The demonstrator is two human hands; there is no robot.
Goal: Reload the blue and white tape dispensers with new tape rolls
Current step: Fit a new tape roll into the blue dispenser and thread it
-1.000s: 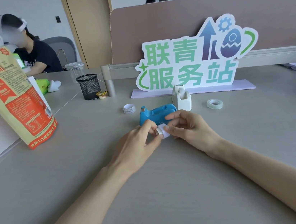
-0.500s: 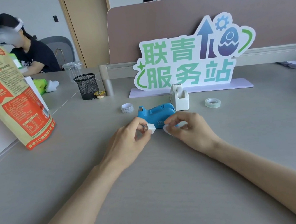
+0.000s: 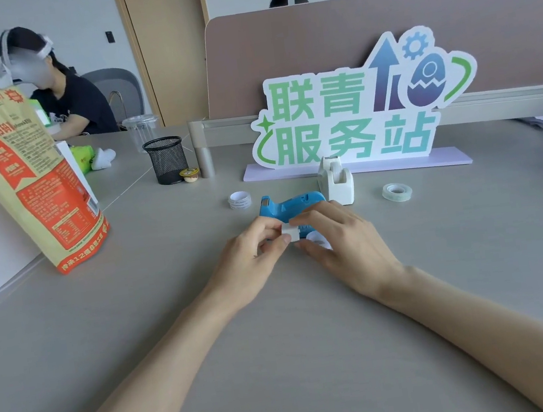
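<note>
The blue tape dispenser (image 3: 292, 204) lies on the grey desk just beyond my hands. Right of it, the white tape dispenser (image 3: 336, 184) stands upright. My left hand (image 3: 253, 260) pinches a small white spool (image 3: 290, 233) between thumb and forefinger. Against it, my right hand (image 3: 344, 241) covers a whitish tape roll (image 3: 318, 240), and its fingertips touch the spool's top. The roll is mostly hidden under the fingers. A clear tape roll (image 3: 396, 192) lies at the right, and a white printed ring (image 3: 239, 199) at the left.
A large green-lettered sign (image 3: 354, 108) stands behind the dispensers before a brown partition. An orange and tan bag (image 3: 21, 176) stands at the left. A black mesh cup (image 3: 166, 160) and a small yellow-lidded cup (image 3: 189, 175) sit further back. Another person sits at the far left.
The spool and roll were together a second ago, then my hands drew them apart. Now my hands have closed in again, the spool meeting my right fingertips.
</note>
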